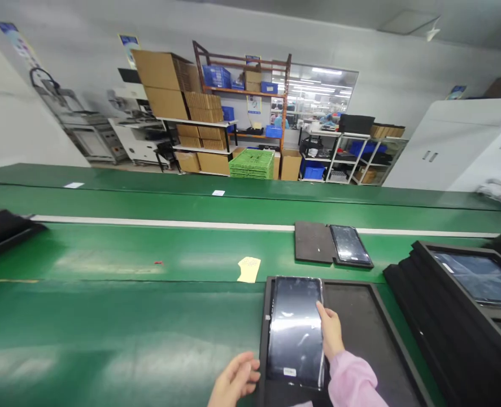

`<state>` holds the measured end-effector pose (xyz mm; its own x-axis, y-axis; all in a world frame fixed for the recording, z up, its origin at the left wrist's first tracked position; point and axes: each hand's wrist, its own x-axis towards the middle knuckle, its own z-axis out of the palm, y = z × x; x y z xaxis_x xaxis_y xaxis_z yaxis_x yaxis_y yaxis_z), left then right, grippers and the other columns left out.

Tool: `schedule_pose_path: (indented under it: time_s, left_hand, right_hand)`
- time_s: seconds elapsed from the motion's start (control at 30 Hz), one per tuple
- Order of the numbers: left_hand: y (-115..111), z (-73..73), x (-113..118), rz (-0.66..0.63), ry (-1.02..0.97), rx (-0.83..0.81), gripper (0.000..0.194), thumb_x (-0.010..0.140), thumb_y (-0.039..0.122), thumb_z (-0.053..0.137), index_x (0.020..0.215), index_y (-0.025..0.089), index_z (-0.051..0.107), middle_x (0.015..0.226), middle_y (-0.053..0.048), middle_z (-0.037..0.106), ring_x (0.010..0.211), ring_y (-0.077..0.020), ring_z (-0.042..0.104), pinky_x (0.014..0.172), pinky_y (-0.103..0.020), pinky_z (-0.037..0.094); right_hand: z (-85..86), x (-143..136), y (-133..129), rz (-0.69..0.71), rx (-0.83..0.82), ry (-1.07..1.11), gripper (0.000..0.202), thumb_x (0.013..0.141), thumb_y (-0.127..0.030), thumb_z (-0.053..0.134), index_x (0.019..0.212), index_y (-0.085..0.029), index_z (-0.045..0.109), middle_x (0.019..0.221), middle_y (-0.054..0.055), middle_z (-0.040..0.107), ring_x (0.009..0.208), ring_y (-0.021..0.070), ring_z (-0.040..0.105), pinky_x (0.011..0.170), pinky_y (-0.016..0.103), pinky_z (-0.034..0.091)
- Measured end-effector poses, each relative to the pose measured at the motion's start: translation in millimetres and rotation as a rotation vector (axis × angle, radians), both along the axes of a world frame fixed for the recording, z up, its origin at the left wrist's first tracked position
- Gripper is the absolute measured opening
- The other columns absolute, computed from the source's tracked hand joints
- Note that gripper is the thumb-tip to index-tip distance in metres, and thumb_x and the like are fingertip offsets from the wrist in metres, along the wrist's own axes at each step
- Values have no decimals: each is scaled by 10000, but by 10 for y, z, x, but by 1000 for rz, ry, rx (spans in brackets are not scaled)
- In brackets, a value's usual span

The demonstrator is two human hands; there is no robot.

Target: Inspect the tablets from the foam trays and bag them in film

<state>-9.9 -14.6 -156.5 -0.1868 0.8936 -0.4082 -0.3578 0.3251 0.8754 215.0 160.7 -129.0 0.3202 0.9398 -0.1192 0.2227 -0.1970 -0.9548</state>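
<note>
A yellow paper note [249, 269] lies on the green belt [106, 254]. Farther along, a second screen [351, 245] lies beside a dark foam pad [313, 241]. A stack of black trays [457, 305] stands at the right. Behind are cardboard boxes [165, 85] and green crates [252, 164].

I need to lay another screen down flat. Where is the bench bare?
Bare green belt stretches left of the black tray and the yellow slip. The tray's right half is bare beside the glossy panel. Crowded at right: stacked trays close by, foam pad and small screen behind.
</note>
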Motion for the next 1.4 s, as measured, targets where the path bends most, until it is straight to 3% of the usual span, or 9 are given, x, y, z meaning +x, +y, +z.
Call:
schedule_pose_path:
  time_s: [0.17, 0.27, 0.33, 0.47, 0.6, 0.73, 0.87, 1.17, 1.4]
  left_hand:
    - [655, 518, 267, 130, 260, 90, 663, 556, 589, 658, 1028, 148, 506, 1099, -208, 579, 1021, -335, 555, 814, -425, 445]
    - [1015, 625, 350, 220, 348, 188, 619, 623, 507, 644, 1097, 154, 462, 1195, -182, 523, 1154, -298, 458, 934, -383, 368]
    - [1129, 638, 402, 236, 389, 277, 502, 673, 519, 598, 1010, 156, 517, 1063, -141, 591, 1059, -269, 516, 899, -354, 389]
    - [998, 669, 544, 205, 437, 460, 501, 623, 658, 585, 684, 162, 560, 638, -50, 579, 655, -206, 555, 651, -325, 444]
    - [742, 781, 669, 56, 448, 697, 596, 479, 723, 650, 656, 156, 602, 669, -67, 621, 675, -222, 576, 656, -333, 450]
    - [668, 857, 693, -73, 456, 811, 570, 489, 669, 695, 731, 155, 646, 717, -82, 634, 692, -224, 598, 654, -336, 461]
    - [669, 843, 685, -77, 460, 850, 533, 562, 647, 660, 778, 160, 640, 741, -81, 618, 724, -218, 594, 674, -340, 460]
    - [663, 810, 683, -80, 416, 901, 503, 575, 622, 671, 825, 188, 630, 767, -64, 607, 750, -205, 591, 667, -312, 467]
    - [678, 743, 677, -71, 364, 770, 585, 457, 649, 723, 775, 163, 651, 778, -82, 621, 729, -214, 590, 645, -319, 475]
  right_hand:
    - [53, 38, -206, 89, 86, -63, 480, 734, -590, 520, 847, -124, 535, 806, 126, 623, 780, 293, 593, 749, 394, 454]
    - [133, 105, -499, 171, 253, -72, 420, 822, -531, 422, 921, -128, 486, 863, 136, 600, 824, 272, 580, 776, 394, 453]
    - [192, 176, -671, 250, 396, -75, 384, 840, -505, 394, 935, -142, 475, 884, 122, 581, 844, 253, 568, 797, 385, 452]
    - [296, 397, -718, 379, 615, -78, 294, 853, -427, 410, 966, -167, 487, 928, 105, 571, 885, 233, 564, 829, 387, 452]
    - [331, 629, -545, 511, 694, -77, 192, 801, -297, 554, 961, -195, 523, 918, 78, 592, 881, 217, 581, 800, 348, 480]
    - [315, 726, -501, 624, 726, -56, 157, 767, -192, 572, 920, -207, 547, 912, 70, 598, 883, 215, 585, 776, 334, 496]
    - [289, 738, -517, 654, 728, -34, 234, 749, -118, 555, 959, -221, 544, 939, 65, 587, 915, 211, 569, 806, 347, 483]
    - [266, 737, -546, 659, 700, 11, 299, 734, -76, 494, 982, -240, 523, 967, 59, 553, 922, 194, 559, 757, 322, 508]
    - [94, 710, -448, 687, 587, -57, 274, 769, -141, 499, 1030, -216, 539, 1042, 96, 582, 971, 210, 580, 798, 350, 514]
